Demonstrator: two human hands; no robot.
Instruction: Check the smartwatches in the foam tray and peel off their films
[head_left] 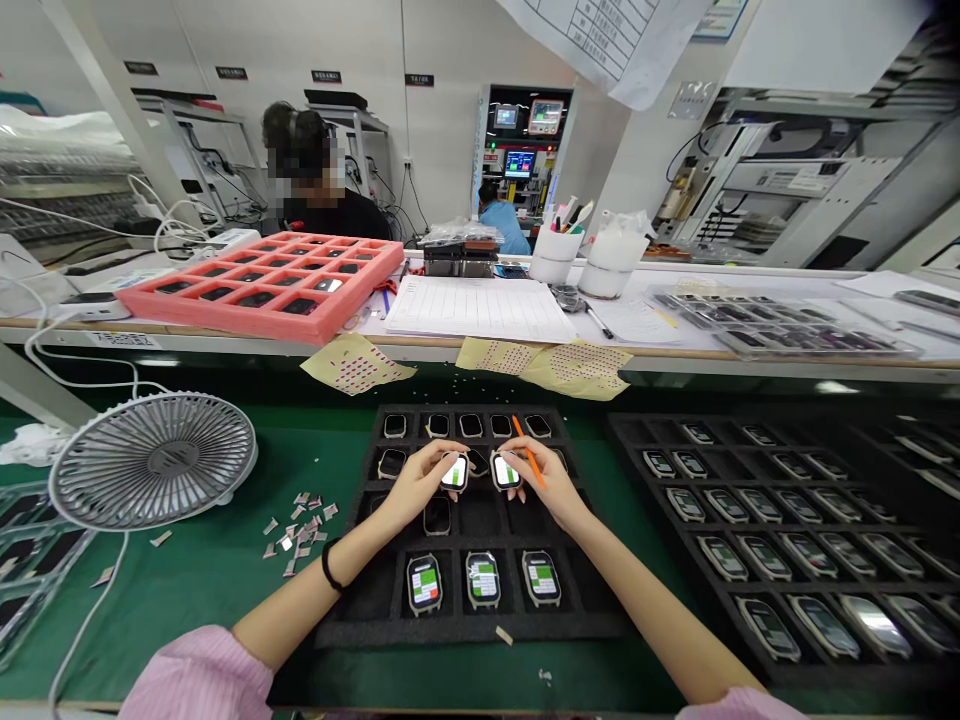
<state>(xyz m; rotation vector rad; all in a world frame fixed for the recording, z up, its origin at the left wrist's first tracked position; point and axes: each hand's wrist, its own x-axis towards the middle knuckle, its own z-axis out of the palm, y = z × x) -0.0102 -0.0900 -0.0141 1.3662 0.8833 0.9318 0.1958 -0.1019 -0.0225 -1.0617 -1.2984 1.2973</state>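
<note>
My left hand (415, 487) is closed on a smartwatch case (454, 470) without a strap, its screen lit white and green. A second smartwatch case (506, 468), lit the same way, is gripped in my right hand (553, 488). An orange pen-like stick (528, 452) also lies along the fingers of that hand. Both hands are over a black foam tray (465, 632) with compartments. Its front row holds three watch cases with lit screens, such as the middle one (483, 580). Dark-screened watch cases (470, 426) sit in the rear rows; my hands partly hide the middle ones.
Another black tray (675, 600) full of watch cases lies at the right. A fan (154, 460) and scattered small tabs (300, 530) are on the green mat at the left. Above, a shelf bears a pink foam tray (330, 325) and papers (480, 308). A person (337, 215) sits beyond.
</note>
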